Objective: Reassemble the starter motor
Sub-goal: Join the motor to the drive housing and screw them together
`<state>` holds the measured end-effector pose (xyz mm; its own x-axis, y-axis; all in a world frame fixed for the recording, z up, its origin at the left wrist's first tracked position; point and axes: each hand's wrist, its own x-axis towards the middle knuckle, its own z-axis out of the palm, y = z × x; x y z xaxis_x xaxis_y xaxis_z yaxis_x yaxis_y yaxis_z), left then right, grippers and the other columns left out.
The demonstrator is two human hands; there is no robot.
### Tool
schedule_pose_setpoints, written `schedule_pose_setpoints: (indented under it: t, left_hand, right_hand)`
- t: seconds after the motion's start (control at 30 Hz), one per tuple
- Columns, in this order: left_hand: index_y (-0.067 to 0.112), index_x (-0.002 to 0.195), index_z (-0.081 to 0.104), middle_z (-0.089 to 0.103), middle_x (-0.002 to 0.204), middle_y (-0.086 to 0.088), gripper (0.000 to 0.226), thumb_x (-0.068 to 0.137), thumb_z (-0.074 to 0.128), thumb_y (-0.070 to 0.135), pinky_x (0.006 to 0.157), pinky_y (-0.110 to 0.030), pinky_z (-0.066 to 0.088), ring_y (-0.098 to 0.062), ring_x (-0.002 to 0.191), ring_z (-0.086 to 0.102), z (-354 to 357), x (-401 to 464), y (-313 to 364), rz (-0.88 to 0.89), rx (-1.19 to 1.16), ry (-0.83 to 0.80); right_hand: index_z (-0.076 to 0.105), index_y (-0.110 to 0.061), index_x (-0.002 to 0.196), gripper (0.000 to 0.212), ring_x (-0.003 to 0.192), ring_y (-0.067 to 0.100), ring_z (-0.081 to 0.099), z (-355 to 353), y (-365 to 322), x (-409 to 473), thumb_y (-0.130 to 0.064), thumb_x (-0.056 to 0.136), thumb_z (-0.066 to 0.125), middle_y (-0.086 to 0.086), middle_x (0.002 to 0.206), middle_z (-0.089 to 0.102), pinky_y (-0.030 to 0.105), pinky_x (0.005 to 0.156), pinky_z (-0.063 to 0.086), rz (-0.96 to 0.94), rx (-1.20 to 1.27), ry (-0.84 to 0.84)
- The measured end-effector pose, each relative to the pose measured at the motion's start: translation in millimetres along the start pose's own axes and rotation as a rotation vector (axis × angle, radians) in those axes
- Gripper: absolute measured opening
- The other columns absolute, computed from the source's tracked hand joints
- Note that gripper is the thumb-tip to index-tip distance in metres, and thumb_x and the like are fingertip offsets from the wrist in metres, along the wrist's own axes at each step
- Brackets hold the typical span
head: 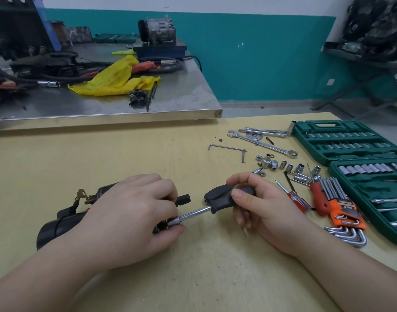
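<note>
Under our left hand (134, 212) lies the dark cylindrical starter motor (58, 226), long axis left-right; its fingers pinch the steel socket (174, 221); our right hand (256, 206) grips the driver's rubbery black handle (222, 195)

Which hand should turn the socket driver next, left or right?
Right. The right hand already grips the black handle of the socket driver, whose socket sits at the starter motor. The left hand lies over the motor and steadies the socket end, so it looks better left bracing.
</note>
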<state>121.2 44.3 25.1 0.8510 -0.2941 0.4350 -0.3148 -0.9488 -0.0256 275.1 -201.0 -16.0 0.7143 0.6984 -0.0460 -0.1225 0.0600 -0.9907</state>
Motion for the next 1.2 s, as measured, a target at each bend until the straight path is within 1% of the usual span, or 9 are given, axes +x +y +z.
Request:
schedule_pose_setpoints:
  t: [0.13, 0.23, 0.33, 0.6, 0.8, 0.9, 1.0, 1.1, 1.2]
  left_hand:
    - [0.024, 0.066, 0.066, 0.059, 0.084, 0.009, 0.037, 0.094, 0.063, 0.048, 0.065, -0.030, 0.048, -0.020, 0.070, 0.057, 0.1, 0.3, 0.8, -0.001, 0.004, 0.003]
    - [0.023, 0.067, 0.067, 0.058, 0.084, 0.008, 0.037, 0.094, 0.062, 0.048, 0.066, -0.030, 0.048, -0.021, 0.071, 0.057, -0.2, 0.2, 0.6, -0.002, 0.004, -0.001]
    - [0.023, 0.067, 0.066, 0.058, 0.084, 0.008, 0.037, 0.094, 0.062, 0.048, 0.066, -0.030, 0.047, -0.021, 0.070, 0.057, -0.3, 0.6, 1.3, -0.001, 0.009, -0.001]
    - [0.023, 0.065, 0.064, 0.058, 0.082, 0.009, 0.038, 0.095, 0.061, 0.048, 0.067, -0.027, 0.041, -0.020, 0.069, 0.057, -1.1, 0.8, 2.5, -0.006, 0.030, 0.007]
    - [0.023, 0.065, 0.065, 0.058, 0.082, 0.009, 0.039, 0.094, 0.061, 0.049, 0.067, -0.027, 0.041, -0.020, 0.069, 0.057, -2.1, 1.3, 2.8, -0.006, 0.035, -0.002]
    - [0.023, 0.066, 0.065, 0.058, 0.083, 0.009, 0.039, 0.095, 0.061, 0.049, 0.067, -0.027, 0.042, -0.020, 0.069, 0.058, -2.2, 0.9, 3.1, -0.009, 0.037, -0.005]
    - [0.023, 0.066, 0.065, 0.057, 0.083, 0.009, 0.038, 0.095, 0.062, 0.049, 0.068, -0.027, 0.041, -0.020, 0.069, 0.057, -2.3, 0.7, 3.4, -0.013, 0.034, -0.003]
    - [0.023, 0.067, 0.066, 0.058, 0.083, 0.009, 0.038, 0.095, 0.061, 0.049, 0.068, -0.027, 0.041, -0.020, 0.069, 0.057, -2.2, 1.0, 3.4, -0.010, 0.035, -0.004]
    - [0.023, 0.067, 0.066, 0.059, 0.082, 0.008, 0.039, 0.094, 0.060, 0.050, 0.069, -0.026, 0.039, -0.020, 0.069, 0.059, -2.8, 1.7, 3.3, -0.005, 0.043, -0.004]
  right_hand:
    - [0.073, -0.026, 0.104, 0.037, 0.053, 0.026, 0.057, 5.3, -1.3, -0.6, -0.056, 0.083, 0.072, 0.015, 0.082, 0.070, 0.030, 0.045, 0.040, 0.003, -0.064, 0.048]
    - [0.071, -0.020, 0.115, 0.031, 0.070, 0.029, 0.061, 4.0, -1.8, -2.8, -0.029, 0.085, 0.073, 0.014, 0.101, 0.070, 0.036, 0.052, 0.043, -0.026, 0.053, -0.019]
    - [0.072, -0.020, 0.116, 0.034, 0.075, 0.028, 0.062, 1.1, -2.9, -4.2, -0.009, 0.085, 0.068, 0.013, 0.103, 0.069, 0.033, 0.054, 0.046, -0.029, 0.086, -0.045]
    - [0.073, -0.026, 0.107, 0.025, 0.052, 0.027, 0.059, 6.7, -3.8, -2.6, -0.043, 0.090, 0.066, 0.016, 0.080, 0.070, 0.030, 0.045, 0.044, 0.017, -0.036, 0.053]
    - [0.070, -0.014, 0.124, 0.038, 0.081, 0.034, 0.063, 1.5, -4.2, -5.8, -0.006, 0.087, 0.062, 0.019, 0.113, 0.071, 0.034, 0.061, 0.051, -0.027, 0.120, -0.071]
    - [0.070, -0.017, 0.123, 0.034, 0.073, 0.030, 0.063, 0.4, -3.4, -5.2, -0.009, 0.090, 0.066, 0.019, 0.109, 0.071, 0.032, 0.061, 0.051, -0.035, 0.115, -0.076]
    - [0.073, -0.022, 0.117, 0.026, 0.066, 0.035, 0.061, 3.3, -2.0, -3.9, -0.028, 0.092, 0.071, 0.019, 0.094, 0.071, 0.035, 0.056, 0.051, -0.024, 0.042, -0.017]
    - [0.074, -0.023, 0.114, 0.034, 0.070, 0.041, 0.060, 4.8, -2.8, -3.5, -0.046, 0.089, 0.072, 0.020, 0.091, 0.072, 0.037, 0.057, 0.050, 0.001, -0.006, 0.021]
    - [0.069, -0.018, 0.124, 0.034, 0.075, 0.037, 0.063, 2.2, -3.9, -5.0, -0.027, 0.091, 0.069, 0.019, 0.109, 0.072, 0.035, 0.062, 0.053, -0.011, 0.110, -0.075]
